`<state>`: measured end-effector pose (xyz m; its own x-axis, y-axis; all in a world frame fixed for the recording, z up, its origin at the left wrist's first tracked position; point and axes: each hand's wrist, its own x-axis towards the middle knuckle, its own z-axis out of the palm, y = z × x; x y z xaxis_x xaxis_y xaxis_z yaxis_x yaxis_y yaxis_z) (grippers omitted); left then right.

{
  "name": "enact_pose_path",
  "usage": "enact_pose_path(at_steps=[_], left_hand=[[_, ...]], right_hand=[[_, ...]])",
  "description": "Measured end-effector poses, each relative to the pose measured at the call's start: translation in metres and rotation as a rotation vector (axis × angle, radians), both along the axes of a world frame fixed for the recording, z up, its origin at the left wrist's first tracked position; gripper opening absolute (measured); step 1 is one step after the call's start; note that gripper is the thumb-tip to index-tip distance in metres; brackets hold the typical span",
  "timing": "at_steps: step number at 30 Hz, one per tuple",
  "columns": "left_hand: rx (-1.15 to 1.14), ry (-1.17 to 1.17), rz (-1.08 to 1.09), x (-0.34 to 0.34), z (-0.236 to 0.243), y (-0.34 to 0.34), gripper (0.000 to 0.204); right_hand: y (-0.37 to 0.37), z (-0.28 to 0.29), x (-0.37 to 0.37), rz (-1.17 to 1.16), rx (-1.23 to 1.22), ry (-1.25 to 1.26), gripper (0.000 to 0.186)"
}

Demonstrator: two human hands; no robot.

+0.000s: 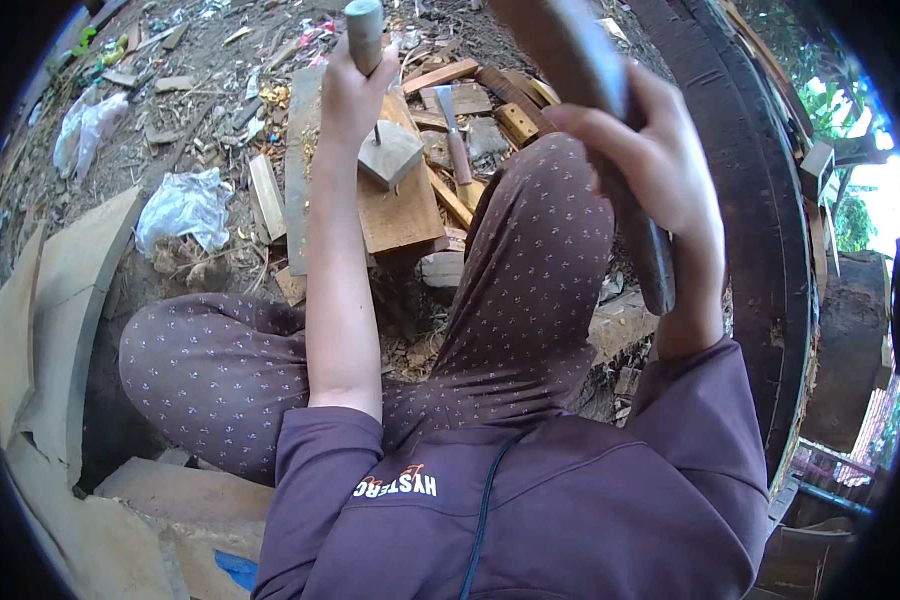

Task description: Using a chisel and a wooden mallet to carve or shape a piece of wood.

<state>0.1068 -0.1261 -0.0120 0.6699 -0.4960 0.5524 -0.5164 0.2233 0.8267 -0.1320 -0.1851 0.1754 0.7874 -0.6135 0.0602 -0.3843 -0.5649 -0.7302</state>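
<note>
My left hand (354, 105) is wrapped round the upright handle of a chisel (365, 35). Below the fist, its thin dark shaft points down at a small, angular wood block (391, 158). That block rests on a larger wooden block (402, 215) in front of my legs; whether the tip has entered the wood I cannot tell. Raised at the right, my right hand (660, 150) grips a long, thick wooden club (635, 215), its upper end smeared by motion. A second chisel (454, 135), with a pale blade and brown handle, lies just right of the blocks.
Wood offcuts (440, 75) and shavings lie beyond the blocks. A crumpled plastic bag (185, 210) sits on the littered ground at left, near leaning boards (70, 320). A large dark curved timber (760, 220) runs along my right side. My bent knees flank the work.
</note>
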Motion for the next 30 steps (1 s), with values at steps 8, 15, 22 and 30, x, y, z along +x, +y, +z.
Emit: enact_pose_path(at_steps=[8, 15, 22, 30], left_hand=[[0.102, -0.027, 0.038, 0.015, -0.009, 0.001, 0.024], [0.057, 0.021, -0.026, 0.000, 0.000, -0.002, 0.024], [0.038, 0.061, -0.059, 0.010, -0.008, 0.001, 0.024], [0.039, 0.037, -0.065, 0.002, -0.001, 0.002, 0.027]], right_hand=[[0.001, -0.046, 0.005, 0.130, 0.132, 0.116, 0.042], [0.004, 0.001, -0.003, 0.031, 0.119, -0.267, 0.028], [-0.010, -0.039, 0.008, 0.150, -0.221, 0.091, 0.037], [0.012, -0.032, 0.001, 0.059, 0.031, -0.306, 0.038]])
